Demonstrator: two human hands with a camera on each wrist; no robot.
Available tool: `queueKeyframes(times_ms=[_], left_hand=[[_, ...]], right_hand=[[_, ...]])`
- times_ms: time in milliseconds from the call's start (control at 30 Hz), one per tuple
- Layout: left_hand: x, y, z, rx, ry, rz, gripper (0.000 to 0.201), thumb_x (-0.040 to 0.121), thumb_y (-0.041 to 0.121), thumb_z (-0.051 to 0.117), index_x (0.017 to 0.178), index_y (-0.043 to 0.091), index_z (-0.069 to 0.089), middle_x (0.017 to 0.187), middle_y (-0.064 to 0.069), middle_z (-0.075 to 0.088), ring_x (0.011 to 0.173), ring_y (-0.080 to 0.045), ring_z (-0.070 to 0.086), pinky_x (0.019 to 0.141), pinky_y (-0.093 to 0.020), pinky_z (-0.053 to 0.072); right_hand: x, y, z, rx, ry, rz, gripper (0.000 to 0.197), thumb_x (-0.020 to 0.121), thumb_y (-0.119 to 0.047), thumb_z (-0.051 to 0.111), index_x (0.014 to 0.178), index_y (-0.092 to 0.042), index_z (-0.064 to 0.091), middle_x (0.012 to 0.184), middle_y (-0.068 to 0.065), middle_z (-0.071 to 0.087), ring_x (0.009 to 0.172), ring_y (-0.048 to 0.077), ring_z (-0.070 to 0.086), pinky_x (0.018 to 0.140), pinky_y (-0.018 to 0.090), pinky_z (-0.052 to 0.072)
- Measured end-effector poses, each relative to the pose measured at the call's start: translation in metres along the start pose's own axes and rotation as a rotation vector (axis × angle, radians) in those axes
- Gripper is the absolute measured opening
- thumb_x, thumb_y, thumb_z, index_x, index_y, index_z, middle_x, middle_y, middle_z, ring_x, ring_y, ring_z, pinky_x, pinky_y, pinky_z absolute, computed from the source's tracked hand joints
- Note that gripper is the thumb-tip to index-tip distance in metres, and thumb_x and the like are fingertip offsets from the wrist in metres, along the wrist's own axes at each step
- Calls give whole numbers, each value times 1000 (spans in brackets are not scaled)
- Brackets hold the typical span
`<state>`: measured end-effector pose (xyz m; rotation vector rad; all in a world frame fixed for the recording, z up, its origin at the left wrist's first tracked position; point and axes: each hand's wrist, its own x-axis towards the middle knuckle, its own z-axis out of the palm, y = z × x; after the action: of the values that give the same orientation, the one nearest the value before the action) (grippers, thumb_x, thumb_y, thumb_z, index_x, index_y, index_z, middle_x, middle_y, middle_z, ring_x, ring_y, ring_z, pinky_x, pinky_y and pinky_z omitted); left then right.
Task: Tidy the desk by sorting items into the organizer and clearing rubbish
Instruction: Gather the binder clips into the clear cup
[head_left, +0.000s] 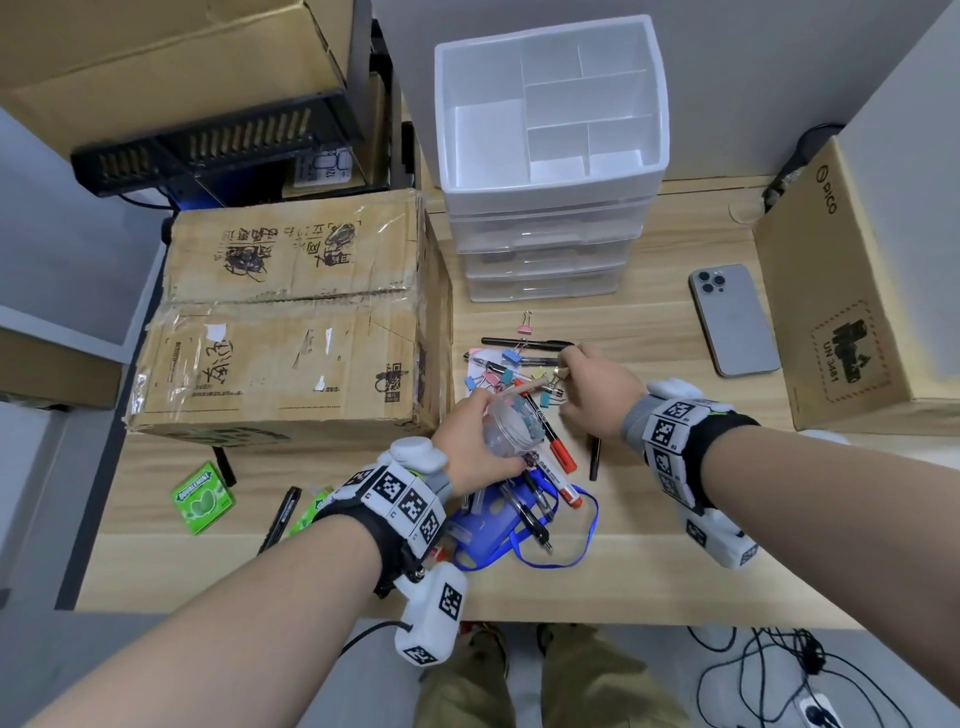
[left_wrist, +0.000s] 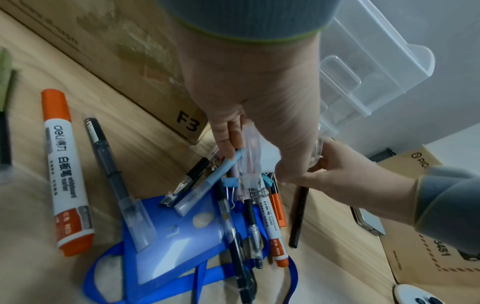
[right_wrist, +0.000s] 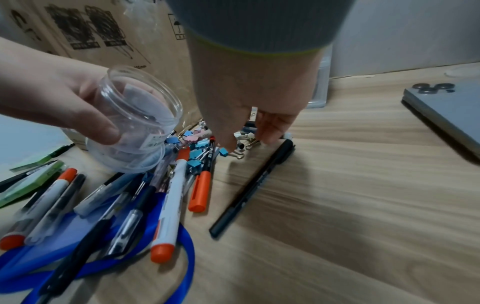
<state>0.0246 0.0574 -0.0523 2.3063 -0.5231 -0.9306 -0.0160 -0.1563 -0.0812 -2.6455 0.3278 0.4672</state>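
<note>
My left hand (head_left: 480, 434) grips a clear plastic jar (head_left: 511, 423), tilted with its mouth toward the right hand (right_wrist: 135, 123). My right hand (head_left: 563, 371) reaches down into a heap of coloured binder clips (head_left: 511, 358), and its fingertips (right_wrist: 270, 134) close on one small clip (right_wrist: 242, 145). Pens and red-capped whiteboard markers (head_left: 558, 452) lie in a pile under both hands, partly on a blue badge holder with lanyard (head_left: 483, 530). The white drawer organizer (head_left: 545, 187) stands behind, with its top compartments bare.
A large cardboard box (head_left: 291, 312) sits left of the pile. A phone (head_left: 732, 317) and a PICO carton (head_left: 852, 291) lie to the right. A green gum pack (head_left: 202, 499) and a black pen (head_left: 280, 514) lie at the front left. A lone black pen (right_wrist: 252, 191) lies beside the pile.
</note>
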Motion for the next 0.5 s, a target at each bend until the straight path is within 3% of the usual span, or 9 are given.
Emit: queueKeyframes(times_ms=[100,167,300,500], left_hand=[[0,-2,1,-3,13,18,66,61,32,83,115,23,47,104,6,60,89,-9,62,67,-23,53],[0,-3,1,-6,13,30,65,63,32,84,116,22,47,106,6,60,90,-8,62,67,-21,51],[2,-2,1,-17,2,33,66,63,32,85,116,21,48,109,4,60,93,-9,63,78,-32,57],[2,-3,1,-27,-1,36,69,60,33,85,118,23,48,109,5,60,93,-8,63,78,-35,58]], right_hand=[[9,-3,9,-71,-22,20,65,71,-25,77,128,-20,47,126,7,45,105,28,54,79,34,51],[12,-6,13,-81,-22,23,61,73,-27,76,127,-22,49,125,7,44,101,29,56,77,34,52],[16,-9,13,-64,-29,15,42,79,-26,71,116,-21,53,118,8,44,86,28,59,73,37,55],[17,-5,14,-33,-71,-11,56,79,-33,72,128,-22,48,123,11,44,89,32,61,78,40,56]])
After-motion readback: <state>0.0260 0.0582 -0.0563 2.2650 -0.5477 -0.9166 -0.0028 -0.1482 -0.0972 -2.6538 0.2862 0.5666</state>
